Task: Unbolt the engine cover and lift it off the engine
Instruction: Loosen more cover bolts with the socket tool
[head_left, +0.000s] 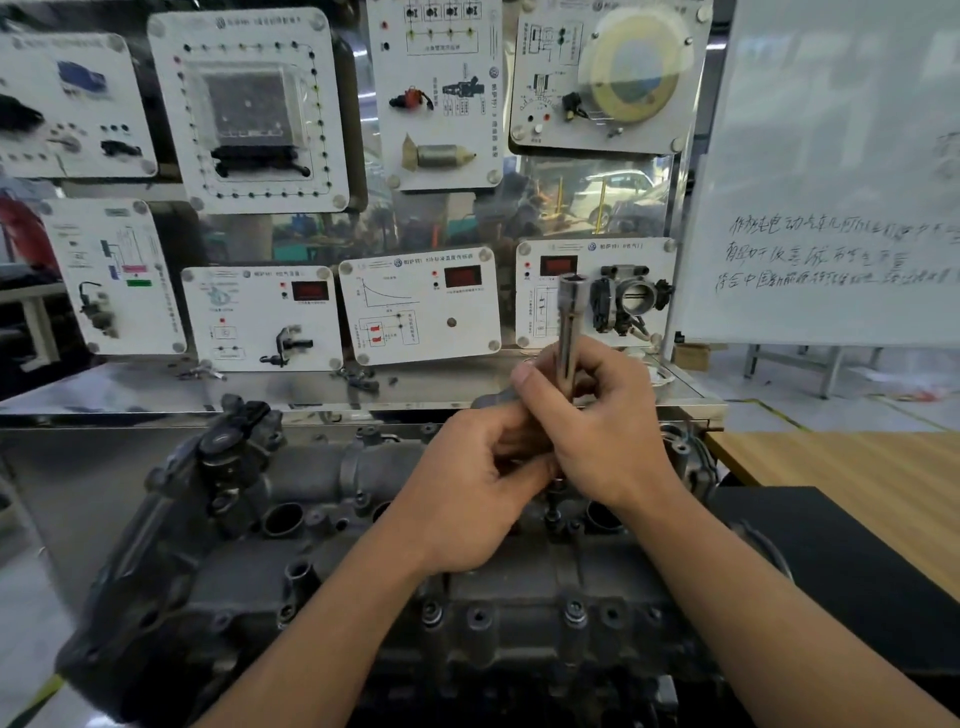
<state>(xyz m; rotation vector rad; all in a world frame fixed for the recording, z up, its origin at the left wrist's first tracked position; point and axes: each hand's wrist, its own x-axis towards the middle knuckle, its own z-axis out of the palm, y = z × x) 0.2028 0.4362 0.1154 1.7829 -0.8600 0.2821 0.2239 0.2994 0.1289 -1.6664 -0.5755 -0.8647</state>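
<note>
Head camera is looking down over both forearms, which are reaching in from the near edge. Nearest, under the wrists, the engine cover (234, 582) is sitting flat on the engine, not lifted. Along its near edge, below the hands, bolt heads (574, 610) are showing in their bosses, so by my reading the unbolting is at most partly done. How many are already loose, I cannot tell. The lift-off is all to come.

Moving up to the hands, both are hovering above the middle of the cover. The left hand (467, 499) is turned palm-in with its fingers curled tight towards the right palm. Whether they are pinching the foot of the tool or some small part is hidden. The right hand (597, 431) is wrapping its fingers and thumb round a long socket tool (570, 312), holding it nearly upright with the open hex end pointing up, clear of every bolt. A dark stub is poking out left of the right thumb — I cannot say what it is. It looks like tool preparation, not turning.

Beyond the hands a steel shelf (311, 387) is running across, and behind it training panels (421, 306) are standing in rows. To the right of the hands a wooden table (857, 478) is showing, with a whiteboard (841, 182) above it.
</note>
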